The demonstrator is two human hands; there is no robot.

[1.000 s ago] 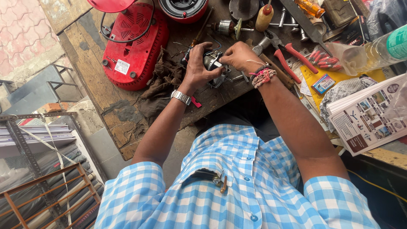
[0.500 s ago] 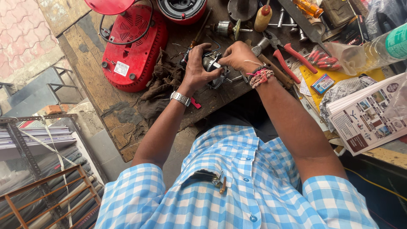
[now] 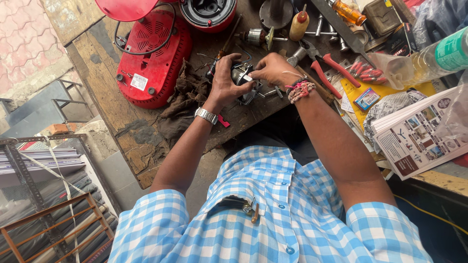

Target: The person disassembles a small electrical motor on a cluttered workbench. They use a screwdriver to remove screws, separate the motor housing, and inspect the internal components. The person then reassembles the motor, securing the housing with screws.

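Near the top centre of the frame, the left hand (image 3: 225,83) and the right hand (image 3: 273,69) cover most of the small metal motor part (image 3: 242,78), so only a grey sliver shows between the fingers (image 3: 220,61) and what they pinch there cannot be told. The top edge cuts off the red lid (image 3: 124,9) at upper left and the round red housing (image 3: 208,12) beside it, while the right edge cuts off the plastic bottle (image 3: 429,58) and the printed leaflet (image 3: 419,134). The person's lap and the near rim of the worktop (image 3: 122,141) lie hidden behind the blue checked shirt (image 3: 263,214), which the bottom edge crops.
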